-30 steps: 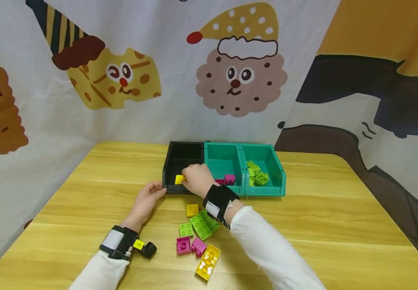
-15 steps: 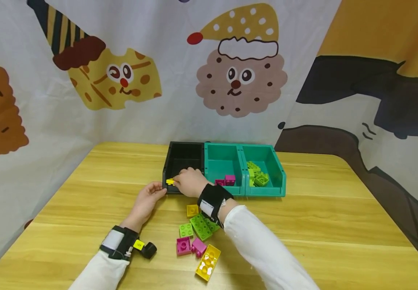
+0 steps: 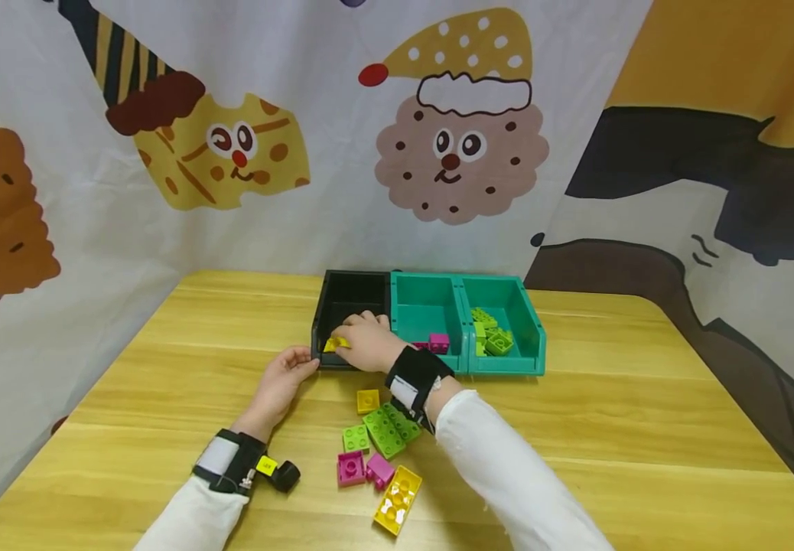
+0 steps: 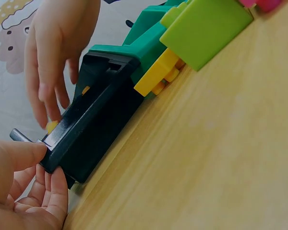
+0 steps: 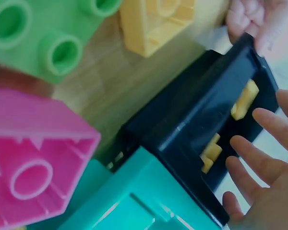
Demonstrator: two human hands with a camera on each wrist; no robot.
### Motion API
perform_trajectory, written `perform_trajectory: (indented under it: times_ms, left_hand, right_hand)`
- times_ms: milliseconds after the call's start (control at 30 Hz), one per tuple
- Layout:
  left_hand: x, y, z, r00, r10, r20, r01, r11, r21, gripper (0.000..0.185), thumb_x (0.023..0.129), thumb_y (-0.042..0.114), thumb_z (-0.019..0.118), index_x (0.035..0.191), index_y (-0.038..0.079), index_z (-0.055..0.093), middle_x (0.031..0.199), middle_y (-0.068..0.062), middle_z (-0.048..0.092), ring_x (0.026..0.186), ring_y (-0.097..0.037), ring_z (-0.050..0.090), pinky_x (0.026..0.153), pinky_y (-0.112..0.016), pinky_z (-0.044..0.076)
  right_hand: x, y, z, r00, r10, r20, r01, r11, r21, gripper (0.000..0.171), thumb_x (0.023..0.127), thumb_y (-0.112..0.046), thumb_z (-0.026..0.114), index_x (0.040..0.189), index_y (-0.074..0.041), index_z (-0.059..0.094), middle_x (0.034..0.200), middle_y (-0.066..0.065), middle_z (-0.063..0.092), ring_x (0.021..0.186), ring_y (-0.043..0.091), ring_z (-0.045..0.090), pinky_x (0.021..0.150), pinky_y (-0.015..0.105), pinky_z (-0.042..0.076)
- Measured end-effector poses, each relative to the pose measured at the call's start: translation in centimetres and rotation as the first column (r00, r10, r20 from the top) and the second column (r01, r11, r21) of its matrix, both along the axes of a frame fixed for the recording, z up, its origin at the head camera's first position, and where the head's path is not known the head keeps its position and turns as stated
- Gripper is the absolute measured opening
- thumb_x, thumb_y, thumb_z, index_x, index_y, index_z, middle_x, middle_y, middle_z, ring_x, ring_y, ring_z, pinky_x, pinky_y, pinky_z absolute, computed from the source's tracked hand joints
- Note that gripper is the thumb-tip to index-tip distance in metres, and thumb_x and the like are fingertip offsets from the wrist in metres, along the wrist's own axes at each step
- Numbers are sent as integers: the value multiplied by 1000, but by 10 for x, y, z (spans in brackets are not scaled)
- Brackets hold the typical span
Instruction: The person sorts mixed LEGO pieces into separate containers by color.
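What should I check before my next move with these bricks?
1. Left grip on corner of black rectangular plastic bin: ok.
2. Right grip off the small yellow plastic brick inside: cannot tell.
3. Middle teal rectangular plastic bin, only boxy magenta plastic bricks visible: ok.
4. Right teal bin, only studded lime plastic bricks visible: ok.
5. All bricks binned: not ok; rectangular yellow plastic brick lies on wood-grain table.

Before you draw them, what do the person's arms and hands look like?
The left hand and right hand are bare. Plain white sleeves reach towards black wrist straps, each bearing a pale rectangular patch. The left strap also carries a small black device with a yellow label.
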State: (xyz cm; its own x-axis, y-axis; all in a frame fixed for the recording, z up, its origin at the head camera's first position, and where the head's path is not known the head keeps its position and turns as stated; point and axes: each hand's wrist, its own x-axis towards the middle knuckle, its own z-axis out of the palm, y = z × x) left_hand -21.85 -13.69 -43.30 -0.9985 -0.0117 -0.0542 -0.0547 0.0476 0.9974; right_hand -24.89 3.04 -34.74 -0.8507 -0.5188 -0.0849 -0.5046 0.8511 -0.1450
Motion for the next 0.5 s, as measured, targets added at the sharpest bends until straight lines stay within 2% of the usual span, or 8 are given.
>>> perform_trajectory:
  times_ms: [133,233,300,367,500]
  left_hand:
    - [1,1,-1,1000,3,4,-3,1000,-21,25,93,5,56,115,-7,50,94,0,54,88,-5,50,76,-16,45]
    - [1,1,-2,1000,9,7,-8,1000,-24,25,93,4,56,115,-6,51,95,0,55,88,-6,51,77,-16,45]
    - [0,0,-2,1000,9,4,-9,1000,-24,25,93,4,56,115,-7,51,95,0,54,88,-6,51,76,-16,46]
    - [-1,0,-3,1000,10,4,-10,1000,-18,25,92,3,57,114,-7,51,95,0,54,88,-7,51,76,-16,46]
    - [-2,0,-3,1000,13,16,-13,1000,-13,24,92,3,57,114,-6,51,95,0,54,89,-8,50,76,-16,46]
  right_hand:
    - [2,13,4,1000,13,6,-12,991,-135,34,97,-29,52,129,-19,59,136,5,51,123,26,42,96,46,30]
    - [7,29,5,1000,4,27,4,956,-293,30,98,-25,51,125,-15,61,135,7,52,125,29,41,100,51,28]
    - [11,43,4,999,-4,45,22,910,-414,28,99,-22,50,121,-12,63,133,8,54,126,30,42,104,52,29]
    - [17,58,2,997,-29,70,62,849,-525,27,99,-21,50,118,-10,65,130,8,56,125,29,45,105,50,33]
    - [28,92,-5,994,-76,73,106,702,-704,25,98,-20,51,112,-7,67,123,7,60,114,26,55,95,45,46]
